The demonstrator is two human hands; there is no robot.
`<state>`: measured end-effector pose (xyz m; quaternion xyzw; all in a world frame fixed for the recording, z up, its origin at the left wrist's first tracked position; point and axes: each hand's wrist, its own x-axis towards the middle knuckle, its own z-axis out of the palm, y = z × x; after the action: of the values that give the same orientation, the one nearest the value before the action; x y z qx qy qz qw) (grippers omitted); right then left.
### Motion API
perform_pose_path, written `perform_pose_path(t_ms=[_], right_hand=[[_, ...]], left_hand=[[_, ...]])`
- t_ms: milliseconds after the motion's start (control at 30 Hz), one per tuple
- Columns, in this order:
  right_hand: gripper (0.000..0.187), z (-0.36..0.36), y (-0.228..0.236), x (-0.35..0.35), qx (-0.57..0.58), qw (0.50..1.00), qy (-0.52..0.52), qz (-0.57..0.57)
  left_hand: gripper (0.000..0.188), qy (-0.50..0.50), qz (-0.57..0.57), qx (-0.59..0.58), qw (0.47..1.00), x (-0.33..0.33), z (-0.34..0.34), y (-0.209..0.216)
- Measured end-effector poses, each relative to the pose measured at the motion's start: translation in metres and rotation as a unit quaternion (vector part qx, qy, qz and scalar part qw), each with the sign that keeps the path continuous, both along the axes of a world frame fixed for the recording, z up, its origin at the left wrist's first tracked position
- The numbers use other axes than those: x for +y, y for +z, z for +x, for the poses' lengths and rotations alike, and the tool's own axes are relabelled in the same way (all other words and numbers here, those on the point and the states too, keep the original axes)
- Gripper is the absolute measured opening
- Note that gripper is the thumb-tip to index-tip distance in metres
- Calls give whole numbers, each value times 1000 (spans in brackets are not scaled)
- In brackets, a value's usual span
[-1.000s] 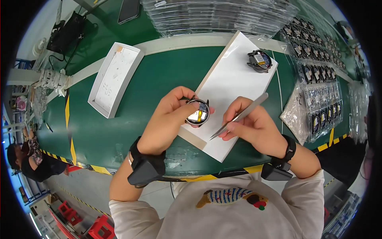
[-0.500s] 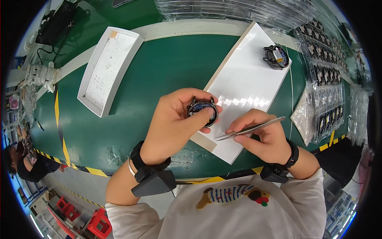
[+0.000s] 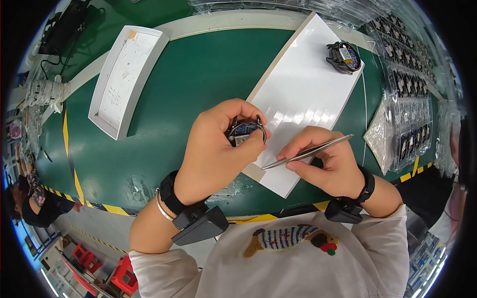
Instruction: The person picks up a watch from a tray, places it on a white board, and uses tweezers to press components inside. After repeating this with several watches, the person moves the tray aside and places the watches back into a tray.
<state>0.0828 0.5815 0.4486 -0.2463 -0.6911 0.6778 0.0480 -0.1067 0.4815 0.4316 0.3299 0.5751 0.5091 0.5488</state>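
Note:
My left hand (image 3: 218,141) is closed round an open watch case (image 3: 245,130), its blue circuit board and a pale part facing up. My thumb lies over the case's lower right edge. In my right hand (image 3: 325,161) a pair of metal tweezers (image 3: 318,149) is pinched between thumb and fingers. The tips point down and left, a little below the watch case and apart from it. Both hands are over the near end of a white board (image 3: 303,89). Another open watch case (image 3: 344,57) stands on the board's far right part.
A shallow white box (image 3: 126,79) lies at the left on the green table (image 3: 198,64). Clear plastic trays (image 3: 410,99) with several rows of watch parts stand at the right, and stacked trays (image 3: 268,5) at the back. Another person (image 3: 37,198) is at the far left.
The watch case in my left hand has tilted, and my thumb has slid from its middle to its edge. The tweezers' tips have moved slightly left and look more closed.

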Motion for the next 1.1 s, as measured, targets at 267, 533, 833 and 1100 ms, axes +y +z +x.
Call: perform_pose_path(t_ms=[267,533,833,1100], right_hand=[[14,0,-1,3,16,999,3,-35],[14,0,1,5,4,1000,17,-9],[15,0,1,6,2,1000,16,-21],[16,0,-3,19,60,992,96,56]], left_hand=[[14,-1,-10,21,1000,0,2,-2],[15,-2,-9,14,1000,-2,1,-1],[14,29,24,35,999,-2,6,-8],[15,-14,2,39,999,-3,0,-1]])
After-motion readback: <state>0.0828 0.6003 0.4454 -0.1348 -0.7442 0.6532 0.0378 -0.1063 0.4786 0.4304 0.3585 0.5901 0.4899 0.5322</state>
